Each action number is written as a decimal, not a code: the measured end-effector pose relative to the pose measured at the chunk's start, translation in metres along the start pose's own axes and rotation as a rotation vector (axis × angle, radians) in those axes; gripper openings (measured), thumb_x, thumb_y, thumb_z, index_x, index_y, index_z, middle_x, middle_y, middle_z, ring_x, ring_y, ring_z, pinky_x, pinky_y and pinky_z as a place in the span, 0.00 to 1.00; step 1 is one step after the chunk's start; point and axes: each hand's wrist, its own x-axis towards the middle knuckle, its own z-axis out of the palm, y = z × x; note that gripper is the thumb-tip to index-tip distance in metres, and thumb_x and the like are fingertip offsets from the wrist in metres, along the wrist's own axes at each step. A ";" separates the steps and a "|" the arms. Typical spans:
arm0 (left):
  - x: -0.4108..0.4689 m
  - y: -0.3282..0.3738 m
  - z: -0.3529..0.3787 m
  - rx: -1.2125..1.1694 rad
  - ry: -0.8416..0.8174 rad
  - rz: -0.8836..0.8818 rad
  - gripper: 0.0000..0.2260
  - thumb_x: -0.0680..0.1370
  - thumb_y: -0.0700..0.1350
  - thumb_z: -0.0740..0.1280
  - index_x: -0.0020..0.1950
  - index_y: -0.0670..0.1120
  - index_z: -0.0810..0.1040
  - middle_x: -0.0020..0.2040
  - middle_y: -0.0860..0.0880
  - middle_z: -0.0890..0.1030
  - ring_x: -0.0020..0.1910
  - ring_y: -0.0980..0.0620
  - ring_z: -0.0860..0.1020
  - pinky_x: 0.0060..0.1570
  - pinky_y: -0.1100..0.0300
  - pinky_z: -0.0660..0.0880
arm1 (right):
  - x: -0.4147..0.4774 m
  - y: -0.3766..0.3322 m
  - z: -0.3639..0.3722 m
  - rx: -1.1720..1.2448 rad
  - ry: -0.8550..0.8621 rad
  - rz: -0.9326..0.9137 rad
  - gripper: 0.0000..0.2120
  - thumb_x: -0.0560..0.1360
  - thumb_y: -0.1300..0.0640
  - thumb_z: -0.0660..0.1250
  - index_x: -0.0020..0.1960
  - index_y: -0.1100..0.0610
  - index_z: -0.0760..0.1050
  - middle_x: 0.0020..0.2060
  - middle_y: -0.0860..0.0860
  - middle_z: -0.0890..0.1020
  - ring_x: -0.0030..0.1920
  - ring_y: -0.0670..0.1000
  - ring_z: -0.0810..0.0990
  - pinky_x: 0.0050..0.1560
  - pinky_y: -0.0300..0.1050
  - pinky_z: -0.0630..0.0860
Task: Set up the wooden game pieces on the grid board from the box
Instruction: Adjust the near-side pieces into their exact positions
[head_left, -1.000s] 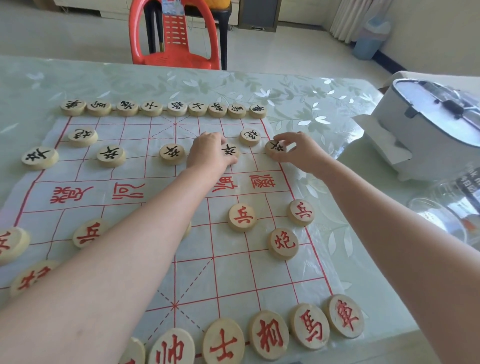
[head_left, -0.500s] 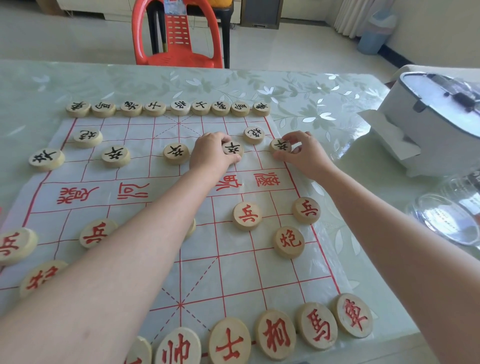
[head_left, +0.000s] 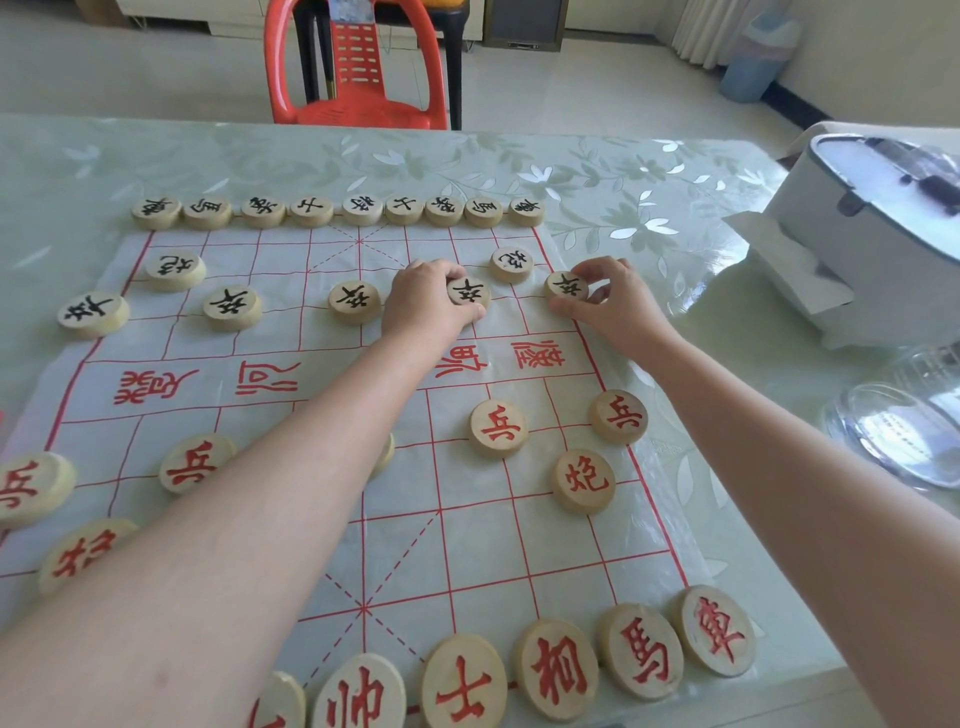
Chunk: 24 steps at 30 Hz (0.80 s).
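A white grid board (head_left: 291, 525) with red lines lies on the table. Round wooden pieces with black characters line its far edge (head_left: 311, 211), and red-lettered ones line the near edge (head_left: 558, 670). My left hand (head_left: 423, 304) pinches a black-lettered piece (head_left: 468, 291) on the far soldier row. My right hand (head_left: 615, 306) pinches another black-lettered piece (head_left: 566, 286) at the board's right edge. A black cannon piece (head_left: 511, 264) sits between and just beyond the two hands.
A white appliance with a cardboard flap (head_left: 872, 228) stands at the right, with a clear glass lid (head_left: 904, 431) in front of it. A red plastic chair (head_left: 358, 67) stands beyond the table. Red soldier and cannon pieces (head_left: 584, 480) lie below my right forearm.
Both hands have stayed on their black-lettered pieces with only slight shifts. The camera view has moved a little.
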 end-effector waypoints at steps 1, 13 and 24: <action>0.000 0.000 0.000 0.004 0.004 0.000 0.21 0.70 0.49 0.73 0.62 0.49 0.75 0.61 0.47 0.75 0.61 0.49 0.72 0.52 0.59 0.69 | 0.000 0.000 0.000 -0.001 0.000 0.003 0.23 0.69 0.52 0.73 0.61 0.56 0.72 0.58 0.51 0.73 0.42 0.46 0.71 0.38 0.31 0.66; -0.014 -0.001 -0.036 -0.069 0.115 0.110 0.25 0.66 0.48 0.76 0.61 0.45 0.76 0.58 0.44 0.76 0.58 0.47 0.73 0.59 0.58 0.69 | -0.011 -0.023 -0.012 -0.023 0.037 0.003 0.29 0.66 0.52 0.75 0.64 0.56 0.70 0.57 0.52 0.69 0.44 0.46 0.70 0.43 0.39 0.69; -0.046 -0.113 -0.136 0.077 0.183 -0.098 0.21 0.67 0.41 0.74 0.59 0.47 0.77 0.60 0.43 0.76 0.58 0.45 0.75 0.59 0.56 0.70 | -0.038 -0.120 0.082 -0.163 -0.357 -0.280 0.28 0.71 0.54 0.70 0.69 0.50 0.67 0.64 0.51 0.72 0.65 0.54 0.66 0.67 0.52 0.62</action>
